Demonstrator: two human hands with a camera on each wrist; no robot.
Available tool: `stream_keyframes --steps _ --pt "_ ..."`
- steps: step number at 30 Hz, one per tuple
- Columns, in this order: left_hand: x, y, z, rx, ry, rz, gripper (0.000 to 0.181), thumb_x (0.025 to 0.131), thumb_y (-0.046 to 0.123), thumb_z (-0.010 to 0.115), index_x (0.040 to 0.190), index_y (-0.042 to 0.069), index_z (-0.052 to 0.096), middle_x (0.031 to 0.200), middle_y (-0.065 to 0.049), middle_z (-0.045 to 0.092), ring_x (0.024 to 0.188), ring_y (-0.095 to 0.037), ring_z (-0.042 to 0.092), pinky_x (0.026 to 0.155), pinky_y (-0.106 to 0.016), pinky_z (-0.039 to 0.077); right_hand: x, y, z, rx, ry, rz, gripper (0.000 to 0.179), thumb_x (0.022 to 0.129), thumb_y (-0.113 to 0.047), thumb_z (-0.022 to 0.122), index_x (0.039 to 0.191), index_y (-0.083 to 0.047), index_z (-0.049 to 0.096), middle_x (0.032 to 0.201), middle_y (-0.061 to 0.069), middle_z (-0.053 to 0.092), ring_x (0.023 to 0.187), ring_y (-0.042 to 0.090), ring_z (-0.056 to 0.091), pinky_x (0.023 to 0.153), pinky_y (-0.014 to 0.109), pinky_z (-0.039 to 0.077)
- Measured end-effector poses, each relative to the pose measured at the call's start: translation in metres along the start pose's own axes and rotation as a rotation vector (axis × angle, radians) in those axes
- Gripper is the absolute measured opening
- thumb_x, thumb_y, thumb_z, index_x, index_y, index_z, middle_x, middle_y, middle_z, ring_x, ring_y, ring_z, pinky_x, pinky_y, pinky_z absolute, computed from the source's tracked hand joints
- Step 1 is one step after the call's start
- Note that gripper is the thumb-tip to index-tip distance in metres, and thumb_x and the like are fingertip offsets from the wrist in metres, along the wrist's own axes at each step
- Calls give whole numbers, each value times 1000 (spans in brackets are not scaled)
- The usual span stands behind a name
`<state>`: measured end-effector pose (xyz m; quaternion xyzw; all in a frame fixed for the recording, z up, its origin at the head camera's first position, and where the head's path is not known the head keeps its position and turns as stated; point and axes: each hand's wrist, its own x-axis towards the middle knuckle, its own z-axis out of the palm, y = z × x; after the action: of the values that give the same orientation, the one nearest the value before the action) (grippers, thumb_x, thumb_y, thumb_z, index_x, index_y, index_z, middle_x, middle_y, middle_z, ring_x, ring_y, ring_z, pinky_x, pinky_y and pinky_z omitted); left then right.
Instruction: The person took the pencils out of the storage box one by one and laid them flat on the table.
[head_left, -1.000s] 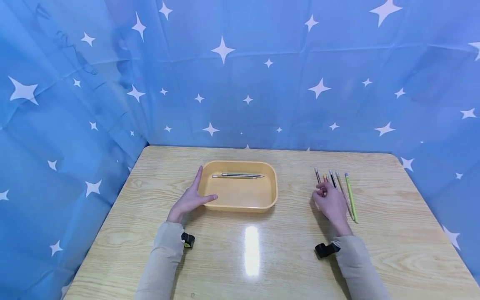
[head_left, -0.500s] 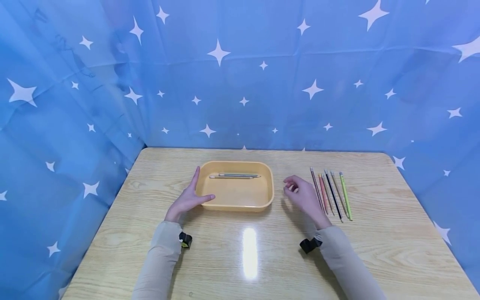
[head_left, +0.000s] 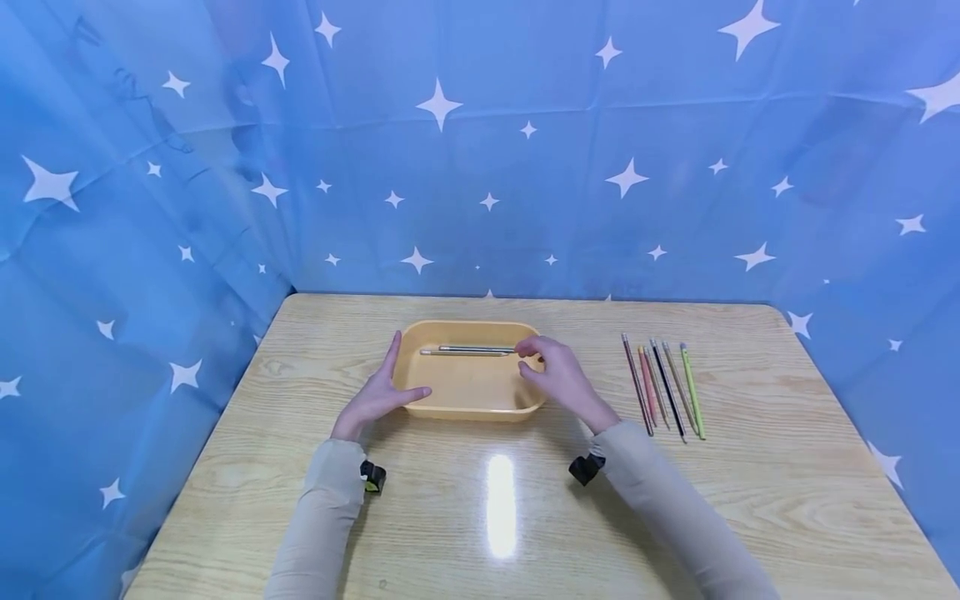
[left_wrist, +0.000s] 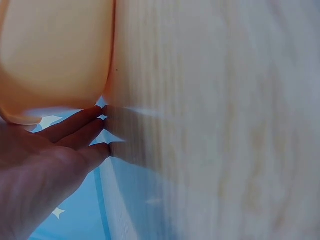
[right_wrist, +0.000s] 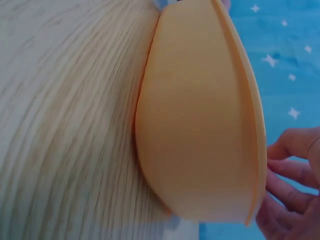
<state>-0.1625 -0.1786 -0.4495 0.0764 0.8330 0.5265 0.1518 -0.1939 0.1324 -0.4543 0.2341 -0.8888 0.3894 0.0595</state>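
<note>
In the head view, my left hand (head_left: 377,395) lies at the left end of a yellow-orange tray (head_left: 465,413), its thumb spread over the front-left corner. The left wrist view shows the fingers of this hand (left_wrist: 60,155) extended beside the tray's wall. Over the tray's right end is my right hand (head_left: 561,375), thumb and forefinger apart, with nothing seen between them. Its forefinger is near the right tips of two pencils (head_left: 465,353) lying side by side in the tray; contact cannot be made out. In the right wrist view, the tray wall (right_wrist: 200,115) partly hides this hand (right_wrist: 295,185).
Several pencils lie in a loose row on the table to the right, among them a red pencil (head_left: 647,385), a black pencil (head_left: 669,390) and a green pencil (head_left: 693,390). A blue curtain with white stars (head_left: 480,150) hangs behind the wooden table (head_left: 480,500).
My right hand has moved left, from above the row of pencils on the table to over the tray's right end. My left hand has stayed at the tray.
</note>
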Motion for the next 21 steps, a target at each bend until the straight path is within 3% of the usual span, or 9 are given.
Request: stream_keyframes --steps 4,13,21 --pt "2 -2 0 -6 -1 0 108 87 19 73 154 12 -11 159 -15 -10 143 -41 0 110 -61 9 8 -4 8 29 -23 -5 22 85 1 67 106 3 66 100 13 68 94 29 63 80 41 52" --pt "19 -37 3 -5 29 -2 114 84 28 77 154 27 -12 160 -6 -11 144 -37 -1 110 -61 7 26 -9 26 49 -92 -3 25 85 0 68 109 3 66 105 16 67 98 32 63 84 42 52" --pt "19 -38 3 -23 35 -17 114 83 30 78 154 32 -11 161 -4 -9 144 -36 1 111 -61 9 37 -13 50 -17 -225 50 34 86 -7 68 119 1 63 117 15 64 109 31 59 94 42 47"
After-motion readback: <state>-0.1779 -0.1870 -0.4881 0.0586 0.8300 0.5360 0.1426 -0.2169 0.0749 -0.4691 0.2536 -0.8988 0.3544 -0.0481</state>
